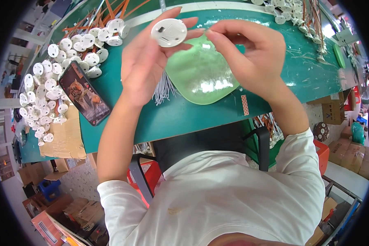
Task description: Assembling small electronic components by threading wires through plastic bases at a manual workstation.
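A white round plastic disc (174, 37), with a dark slot and small holes in its face, rests in my left hand (141, 65). The thumb side steadies it while the other fingers stretch out to the right behind it. My right hand (256, 55) is closed in a pinch, its thumb and index fingertips just right of the left fingertips. Whatever sits in that pinch is too small to make out. Both hands are above a light green translucent mat (201, 92). A bundle of thin white cords (163, 89) hangs or lies below my left palm.
Many similar white discs (49, 84) on brown strips are piled at left, partly over cardboard (65, 135). A phone (85, 93) lies beside them on the green table (160, 123). More discs (281, 19) lie far right. A patterned strip (244, 105) lies near the front edge.
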### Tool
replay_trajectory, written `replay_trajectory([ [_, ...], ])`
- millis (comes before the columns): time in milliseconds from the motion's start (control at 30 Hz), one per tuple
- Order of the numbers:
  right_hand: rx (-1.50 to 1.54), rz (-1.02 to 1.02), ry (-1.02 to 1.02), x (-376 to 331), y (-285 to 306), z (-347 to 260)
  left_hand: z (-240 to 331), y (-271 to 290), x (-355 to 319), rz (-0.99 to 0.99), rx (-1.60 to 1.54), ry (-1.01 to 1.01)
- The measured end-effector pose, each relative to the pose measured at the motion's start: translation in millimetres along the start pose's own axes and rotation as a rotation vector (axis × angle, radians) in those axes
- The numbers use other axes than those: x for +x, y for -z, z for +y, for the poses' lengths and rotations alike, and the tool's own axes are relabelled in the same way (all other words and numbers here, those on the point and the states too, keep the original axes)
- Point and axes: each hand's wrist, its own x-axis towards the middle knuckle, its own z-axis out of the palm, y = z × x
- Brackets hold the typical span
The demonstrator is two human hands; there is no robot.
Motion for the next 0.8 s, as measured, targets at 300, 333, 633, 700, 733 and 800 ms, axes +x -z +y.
replay_trajectory([
  [300, -0.221, 0.186, 0.574, -3, -2, -8, -4, -15, 1, -0.107, 0.130, -0.037],
  [333, -0.261, 0.203, 0.607, -2, -3, -7, -4, -17, 0, -0.112, 0.133, -0.033],
  [633, -0.409, 0.252, 0.695, -2, -9, 0, -16, -20, 1, -0.034, 0.023, -0.080],
  [700, -0.400, 0.215, 0.658, -4, -10, -7, -18, -20, -2, 0.014, 0.066, -0.058],
  [733, -0.390, 0.178, 0.621, -4, -11, -9, -19, -19, -4, 0.014, 0.066, -0.058],
  [800, -0.394, 0.184, 0.624, -5, -16, -2, -19, -15, -4, 0.033, 0.125, -0.051],
])
